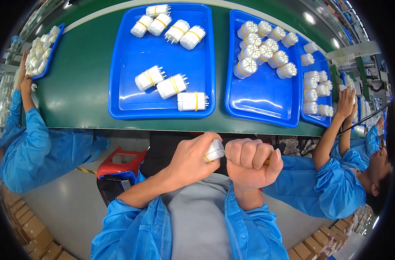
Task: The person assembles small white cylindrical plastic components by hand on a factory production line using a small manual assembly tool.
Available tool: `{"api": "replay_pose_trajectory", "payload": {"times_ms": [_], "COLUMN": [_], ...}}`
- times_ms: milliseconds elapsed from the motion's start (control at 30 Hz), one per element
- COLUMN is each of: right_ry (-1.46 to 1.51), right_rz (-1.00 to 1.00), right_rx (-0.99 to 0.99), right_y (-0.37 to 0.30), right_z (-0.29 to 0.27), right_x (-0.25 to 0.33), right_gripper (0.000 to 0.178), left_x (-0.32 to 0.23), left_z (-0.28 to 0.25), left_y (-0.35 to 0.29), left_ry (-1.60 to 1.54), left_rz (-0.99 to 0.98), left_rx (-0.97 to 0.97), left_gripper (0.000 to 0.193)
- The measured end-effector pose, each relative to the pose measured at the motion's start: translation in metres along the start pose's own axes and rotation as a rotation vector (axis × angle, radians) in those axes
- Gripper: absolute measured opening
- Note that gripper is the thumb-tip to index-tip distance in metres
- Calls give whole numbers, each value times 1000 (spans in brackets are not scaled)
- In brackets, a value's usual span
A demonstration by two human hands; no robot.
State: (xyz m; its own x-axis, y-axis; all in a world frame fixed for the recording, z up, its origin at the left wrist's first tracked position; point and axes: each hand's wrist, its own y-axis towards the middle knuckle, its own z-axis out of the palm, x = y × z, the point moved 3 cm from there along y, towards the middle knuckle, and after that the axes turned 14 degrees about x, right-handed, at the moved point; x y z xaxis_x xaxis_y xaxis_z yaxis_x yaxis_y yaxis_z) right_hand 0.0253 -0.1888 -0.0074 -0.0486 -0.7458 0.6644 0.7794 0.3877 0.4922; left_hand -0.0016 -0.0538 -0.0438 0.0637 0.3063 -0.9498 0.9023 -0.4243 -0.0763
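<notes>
Cylinder [214,151], white and yellow-banded, sits at the centre of the frame, grasped by the left hand [191,158]; just to its right, the right hand [253,164] is clenched around a mostly hidden yellow item [266,162]; at upper centre a blue tray [162,56] of similar cylinders [192,101] rests on the green bench [76,86]

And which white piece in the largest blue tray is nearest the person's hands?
The bottom-right white piece, in the near right corner of the largest blue tray, prongs pointing right. It lies lower in the picture than all the others there.
</notes>
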Motion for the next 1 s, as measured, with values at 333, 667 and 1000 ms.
{"api": "replay_pose_trajectory", "payload": {"times_ms": [333, 667, 1000], "right_ry": [181, 35, 54], "right_rz": [-24, -74, -32], "right_rx": [-66, 18, -30], "right_y": [-3, 1, 8], "right_z": [-12, 0, -4], "right_x": [2, 4, 17], "right_gripper": [49, 50, 59], "left_x": [-5, 0, 3], "left_z": [-5, -2, -2], "left_y": [-1, -2, -1], "left_ry": [-101, -42, -153], "left_rz": [48, -45, 104], "left_rx": [24, -18, -17], "left_gripper": [39, 42, 42]}}
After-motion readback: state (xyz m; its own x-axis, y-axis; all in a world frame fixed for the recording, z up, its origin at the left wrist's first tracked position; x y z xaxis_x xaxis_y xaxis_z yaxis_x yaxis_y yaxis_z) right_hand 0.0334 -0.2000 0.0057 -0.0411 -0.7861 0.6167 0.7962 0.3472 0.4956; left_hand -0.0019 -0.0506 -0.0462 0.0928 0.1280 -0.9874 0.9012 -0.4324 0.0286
